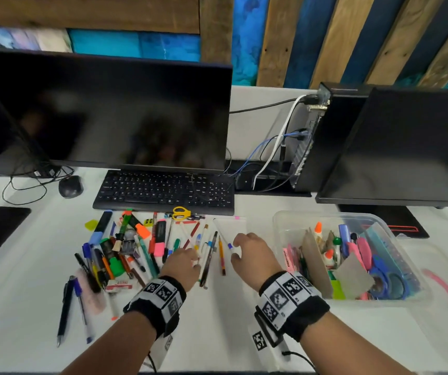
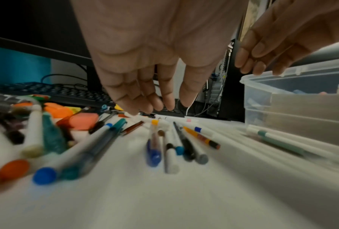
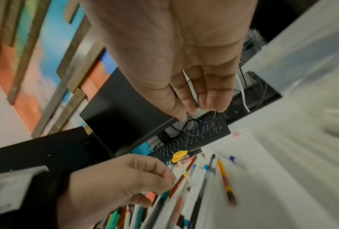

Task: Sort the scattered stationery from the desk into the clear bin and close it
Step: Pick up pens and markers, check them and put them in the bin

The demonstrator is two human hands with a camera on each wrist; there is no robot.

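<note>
With both the left hand point(image 1: 183, 262) and right hand point(image 1: 252, 253) loosely open and empty over the pens point(image 1: 206, 253), a hasty sweep could roll them off the worktop point(image 1: 217, 320).

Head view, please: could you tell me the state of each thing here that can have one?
clear bin: open, no lid on it, partly filled with stationery.
left hand: fingers relaxed over the loose pens, gripping nothing.
right hand: fingers loosely curled, empty, above the desk.
centre monitor: screen dark.
right monitor: screen dark.
yellow scissors: lying by the keyboard; blades hidden.
</note>
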